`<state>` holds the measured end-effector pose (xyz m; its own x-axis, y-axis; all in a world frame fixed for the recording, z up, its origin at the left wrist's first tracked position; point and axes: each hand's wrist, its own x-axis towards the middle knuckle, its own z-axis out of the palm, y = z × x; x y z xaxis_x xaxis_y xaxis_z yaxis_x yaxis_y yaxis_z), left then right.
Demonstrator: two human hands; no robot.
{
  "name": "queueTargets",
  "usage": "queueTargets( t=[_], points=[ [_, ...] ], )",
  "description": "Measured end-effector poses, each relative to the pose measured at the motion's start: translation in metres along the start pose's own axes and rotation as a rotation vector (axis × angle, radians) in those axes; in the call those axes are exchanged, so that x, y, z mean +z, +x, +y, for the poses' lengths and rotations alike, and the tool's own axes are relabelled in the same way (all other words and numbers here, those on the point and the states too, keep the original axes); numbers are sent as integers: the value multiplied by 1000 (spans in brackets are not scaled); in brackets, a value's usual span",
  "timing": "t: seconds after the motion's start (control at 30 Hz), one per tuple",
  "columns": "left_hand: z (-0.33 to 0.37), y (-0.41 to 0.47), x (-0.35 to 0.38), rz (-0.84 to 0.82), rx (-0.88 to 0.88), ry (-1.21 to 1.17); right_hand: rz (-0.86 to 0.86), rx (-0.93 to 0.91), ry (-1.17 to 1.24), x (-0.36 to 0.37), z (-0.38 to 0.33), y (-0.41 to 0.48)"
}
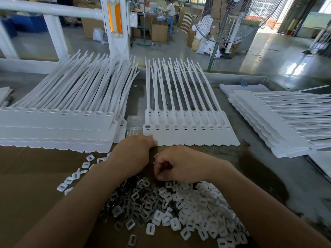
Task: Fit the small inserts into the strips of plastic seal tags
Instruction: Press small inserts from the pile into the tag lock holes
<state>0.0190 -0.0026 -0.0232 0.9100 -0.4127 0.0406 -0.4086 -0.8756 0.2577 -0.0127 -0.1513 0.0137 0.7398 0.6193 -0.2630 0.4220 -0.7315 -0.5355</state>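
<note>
Head view: the left hand point(134, 153) rests bent fingers on the near-left corner of the strip of seal tags point(191, 136), which lies mid-way across the surface point(265, 169). I cannot tell whether its grip pinches or presses. The right hand point(180, 165) curls over the heap of inserts point(179, 208), grip hidden. Likely slips: picking up two inserts at once, or the strip sliding.

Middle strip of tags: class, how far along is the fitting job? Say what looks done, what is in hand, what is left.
Done: only the leftmost slot of the middle strip looks filled. In hand: the left hand rests at the strip's near corner; the right hand curls its fingers over the insert pile. Left: the other slots look empty. Whether the left stack or right stack is finished is unclear.
</note>
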Motion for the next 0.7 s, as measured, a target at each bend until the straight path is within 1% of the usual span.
queueTargets(
  t=[0.2, 0.3, 0.7],
  points=[
    [0, 0, 0, 3, 3, 1, 57, -16, 120, -3, 2, -2],
    [1, 0, -1, -2, 3, 6, 67, 1, 137, -3, 2, -3],
    [3, -2, -4, -39, -2, 31, 43, 56, -18, -1, 1, 0]
  ],
)
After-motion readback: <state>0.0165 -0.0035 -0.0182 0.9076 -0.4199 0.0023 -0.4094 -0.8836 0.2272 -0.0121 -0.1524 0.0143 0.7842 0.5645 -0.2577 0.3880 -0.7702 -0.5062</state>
